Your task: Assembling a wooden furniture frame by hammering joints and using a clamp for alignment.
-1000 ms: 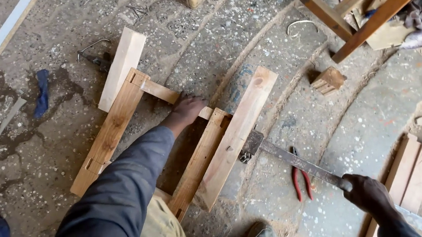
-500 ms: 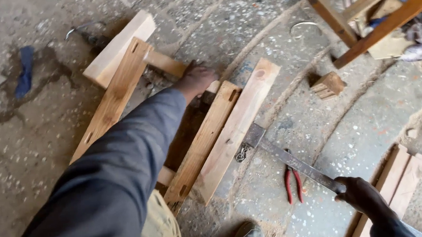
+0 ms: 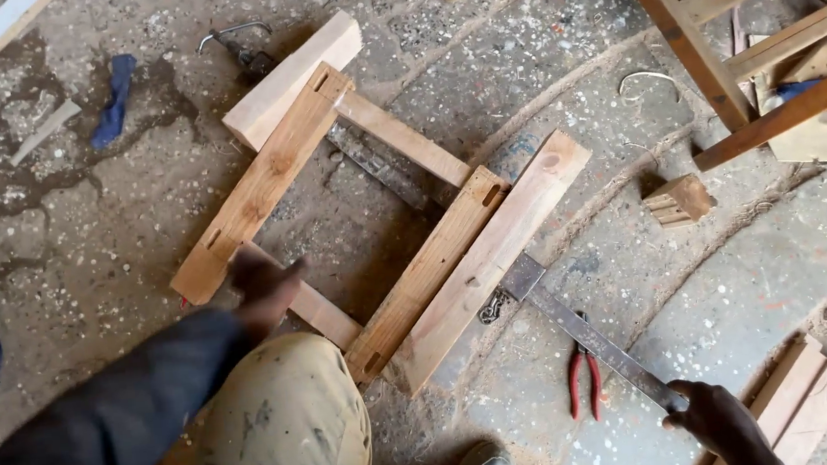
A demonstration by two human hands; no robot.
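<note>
A wooden frame [image 3: 262,180] of two long rails and two cross rails lies on the concrete floor. My left hand [image 3: 262,286] rests on the near cross rail [image 3: 319,311] by the lower end of the left rail, fingers spread and holding nothing. A loose plank [image 3: 489,256] lies against the right rail [image 3: 431,266]. My right hand [image 3: 718,420] grips the end of a long metal bar clamp [image 3: 589,335] that runs under the plank. A second metal bar [image 3: 379,169] lies under the frame.
Red-handled pliers [image 3: 582,379] lie beside the clamp bar. A small wood block [image 3: 678,200] sits to the right, a thick pale block [image 3: 288,75] behind the frame. A wooden chair frame [image 3: 743,49] stands at top right, planks [image 3: 800,399] at bottom right, blue cloth [image 3: 115,99] at left.
My left hand has moved from the far cross rail down to the near cross rail. The view has shifted, showing the whole frame. My right hand stays on the clamp bar.
</note>
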